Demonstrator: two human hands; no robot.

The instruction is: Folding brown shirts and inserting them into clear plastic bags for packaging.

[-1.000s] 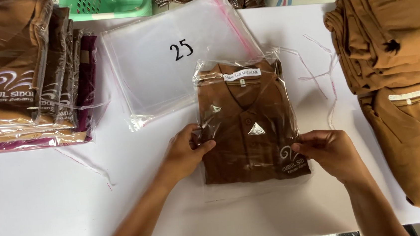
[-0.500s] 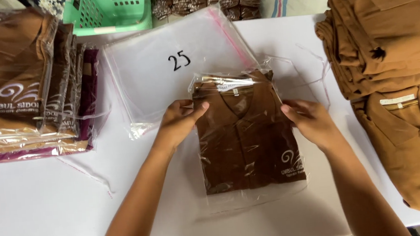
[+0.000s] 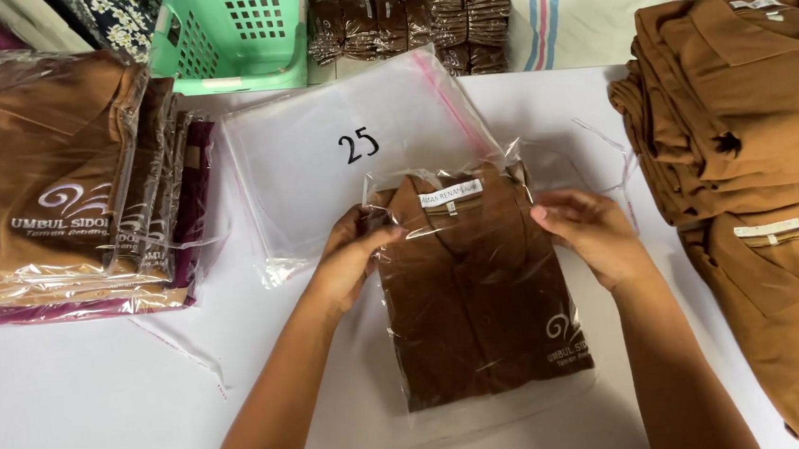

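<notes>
My left hand (image 3: 350,257): fingers curled, pinching the top left corner of the bagged brown shirt (image 3: 481,294) | my right hand (image 3: 590,233): fingers bent, gripping its top right edge | shirt: flat mid-table (image 3: 72,412), collar toward far edge | clear bag stack (image 3: 338,163) just behind | packed shirts (image 3: 54,185) left edge | loose shirts (image 3: 752,111) right edge
</notes>
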